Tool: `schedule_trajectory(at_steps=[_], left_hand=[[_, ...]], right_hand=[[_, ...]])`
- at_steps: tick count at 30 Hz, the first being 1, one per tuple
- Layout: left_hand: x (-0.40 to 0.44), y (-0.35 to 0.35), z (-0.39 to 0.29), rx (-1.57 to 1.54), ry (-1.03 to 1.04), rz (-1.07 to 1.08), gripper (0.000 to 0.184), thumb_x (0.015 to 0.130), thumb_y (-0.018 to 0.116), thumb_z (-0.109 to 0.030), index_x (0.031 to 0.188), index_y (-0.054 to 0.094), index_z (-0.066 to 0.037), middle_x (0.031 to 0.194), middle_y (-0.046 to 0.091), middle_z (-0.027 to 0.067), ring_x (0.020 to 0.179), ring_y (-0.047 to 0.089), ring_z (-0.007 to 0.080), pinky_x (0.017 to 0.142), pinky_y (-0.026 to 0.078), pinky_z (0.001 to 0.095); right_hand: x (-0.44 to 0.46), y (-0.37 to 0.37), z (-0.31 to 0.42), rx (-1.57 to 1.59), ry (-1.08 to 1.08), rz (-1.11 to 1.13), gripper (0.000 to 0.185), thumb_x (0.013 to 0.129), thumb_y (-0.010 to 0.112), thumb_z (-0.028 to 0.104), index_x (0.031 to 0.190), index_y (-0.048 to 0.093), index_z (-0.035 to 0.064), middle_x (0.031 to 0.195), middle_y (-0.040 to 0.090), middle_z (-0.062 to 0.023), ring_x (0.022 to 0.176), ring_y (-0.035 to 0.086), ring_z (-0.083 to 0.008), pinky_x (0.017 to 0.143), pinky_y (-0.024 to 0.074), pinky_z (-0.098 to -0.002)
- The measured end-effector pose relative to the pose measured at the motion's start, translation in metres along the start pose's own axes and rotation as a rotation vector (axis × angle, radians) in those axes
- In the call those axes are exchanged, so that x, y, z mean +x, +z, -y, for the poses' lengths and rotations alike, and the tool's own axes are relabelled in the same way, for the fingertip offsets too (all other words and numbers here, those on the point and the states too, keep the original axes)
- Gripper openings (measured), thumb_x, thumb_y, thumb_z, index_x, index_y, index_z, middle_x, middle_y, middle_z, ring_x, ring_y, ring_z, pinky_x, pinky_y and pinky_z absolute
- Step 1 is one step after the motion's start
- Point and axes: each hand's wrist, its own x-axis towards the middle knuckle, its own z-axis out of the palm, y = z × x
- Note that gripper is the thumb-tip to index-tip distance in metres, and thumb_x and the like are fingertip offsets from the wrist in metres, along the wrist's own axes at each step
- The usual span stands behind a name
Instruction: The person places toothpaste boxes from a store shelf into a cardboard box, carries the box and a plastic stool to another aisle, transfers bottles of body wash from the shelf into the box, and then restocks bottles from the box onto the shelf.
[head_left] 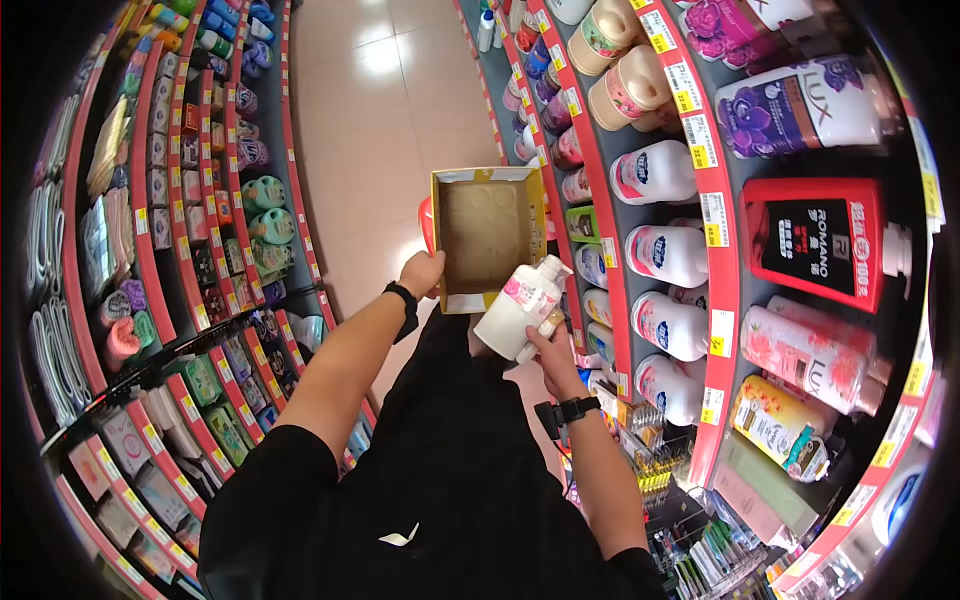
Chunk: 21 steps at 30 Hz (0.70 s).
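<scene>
A cardboard box [487, 232] with yellow edges stands open toward me, and its bare brown inside shows. My left hand [423, 273] grips the box's left side, beside a red item [427, 224] partly hidden behind it. In my right hand [549, 352] is a white pump bottle [518, 309] with a pink floral label, tilted, its top near the box's lower right corner. A smaller cap or bottle [549, 325] shows by the fingers of that hand.
Shelves of white bottles [664, 252], a red-and-black bottle [815, 240] and other toiletries line the right. On the left, shelves hold towels [50, 310], green bottles [270, 226] and small packs. Tiled floor [350, 130] runs between them.
</scene>
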Motion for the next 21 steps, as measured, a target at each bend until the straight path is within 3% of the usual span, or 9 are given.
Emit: schedule_trajectory(at_steps=[2, 3, 8, 11, 13, 16, 18, 19, 21], left_hand=[[0.004, 0.010, 0.013, -0.034, 0.020, 0.119, 0.049, 0.096, 0.041, -0.033, 0.094, 0.058, 0.013, 0.076, 0.067, 0.0241, 0.058, 0.069, 0.0302, 0.050, 0.058, 0.0394], [-0.011, 0.014, 0.008, 0.006, 0.055, 0.128, 0.049, 0.097, 0.041, -0.033, 0.096, 0.059, 0.013, 0.072, 0.066, 0.0235, 0.056, 0.068, 0.0317, 0.049, 0.058, 0.0387], [-0.030, 0.059, 0.025, -0.521, -0.296, 0.354, 0.047, 0.100, 0.038, -0.037, 0.104, 0.060, 0.005, 0.087, 0.066, 0.0188, 0.076, 0.070, 0.0291, 0.068, 0.059, 0.0391], [-0.037, 0.060, 0.009, -0.577, -0.321, 0.484, 0.048, 0.100, 0.038, -0.039, 0.107, 0.059, 0.003, 0.094, 0.065, 0.0152, 0.084, 0.069, 0.0284, 0.074, 0.058, 0.0388], [-0.030, 0.062, 0.016, -0.586, -0.347, 0.487, 0.047, 0.100, 0.039, -0.040, 0.105, 0.061, 0.000, 0.093, 0.066, 0.0135, 0.080, 0.068, 0.0295, 0.071, 0.057, 0.0411], [-0.025, 0.050, 0.014, -0.302, -0.330, 0.584, 0.045, 0.100, 0.041, -0.039, 0.103, 0.063, 0.000, 0.094, 0.067, 0.0155, 0.077, 0.068, 0.0322, 0.071, 0.055, 0.0456], [-0.046, 0.036, -0.007, 0.168, 0.066, 0.233, 0.042, 0.098, 0.047, -0.037, 0.101, 0.063, 0.002, 0.101, 0.067, 0.0192, 0.084, 0.067, 0.0333, 0.075, 0.052, 0.0464], [-0.052, 0.035, -0.015, 0.175, 0.066, 0.236, 0.042, 0.098, 0.047, -0.037, 0.101, 0.063, 0.002, 0.101, 0.067, 0.0192, 0.084, 0.067, 0.0333, 0.075, 0.052, 0.0464], [-0.059, 0.040, -0.028, 0.027, 0.433, -0.066, 0.044, 0.097, 0.053, -0.038, 0.108, 0.062, 0.004, 0.110, 0.064, 0.0225, 0.095, 0.065, 0.0344, 0.083, 0.050, 0.0422]], right_hand=[[0.006, 0.000, 0.002, -0.034, 0.033, 0.006, 0.055, 0.093, 0.067, 0.017, 0.140, 0.039, 0.0144, 0.131, 0.055, -0.0044, 0.118, 0.055, -0.0208, 0.095, 0.0473, -0.0412], [0.011, 0.000, 0.001, -0.030, 0.039, 0.001, 0.055, 0.093, 0.067, 0.017, 0.140, 0.039, 0.0144, 0.131, 0.055, -0.0044, 0.118, 0.055, -0.0208, 0.095, 0.0473, -0.0412], [0.036, 0.011, 0.015, 0.036, 0.054, 0.014, 0.055, 0.093, 0.065, 0.017, 0.141, 0.038, 0.0176, 0.131, 0.054, -0.0040, 0.118, 0.054, -0.0218, 0.096, 0.0448, -0.0446], [0.054, 0.016, 0.017, 0.122, 0.032, 0.033, 0.056, 0.093, 0.064, 0.017, 0.142, 0.037, 0.0179, 0.132, 0.054, -0.0040, 0.118, 0.054, -0.0223, 0.095, 0.0447, -0.0455], [0.062, 0.017, 0.019, 0.124, 0.035, 0.044, 0.057, 0.093, 0.064, 0.017, 0.143, 0.036, 0.0178, 0.133, 0.053, -0.0043, 0.119, 0.053, -0.0226, 0.096, 0.0446, -0.0454], [0.072, 0.016, 0.019, 0.129, 0.039, 0.049, 0.059, 0.093, 0.065, 0.017, 0.144, 0.035, 0.0173, 0.134, 0.052, -0.0047, 0.120, 0.053, -0.0225, 0.097, 0.0447, -0.0442], [0.077, 0.010, 0.010, 0.120, 0.001, 0.068, 0.060, 0.093, 0.065, 0.017, 0.144, 0.033, 0.0162, 0.135, 0.052, -0.0051, 0.120, 0.054, -0.0222, 0.097, 0.0450, -0.0428], [0.077, 0.008, 0.008, 0.127, 0.001, 0.064, 0.060, 0.093, 0.065, 0.017, 0.144, 0.033, 0.0162, 0.135, 0.052, -0.0051, 0.120, 0.054, -0.0222, 0.097, 0.0450, -0.0428], [0.074, 0.008, 0.011, 0.111, -0.004, 0.102, 0.061, 0.093, 0.065, 0.017, 0.144, 0.033, 0.0156, 0.135, 0.052, -0.0052, 0.119, 0.054, -0.0221, 0.098, 0.0453, -0.0421]])
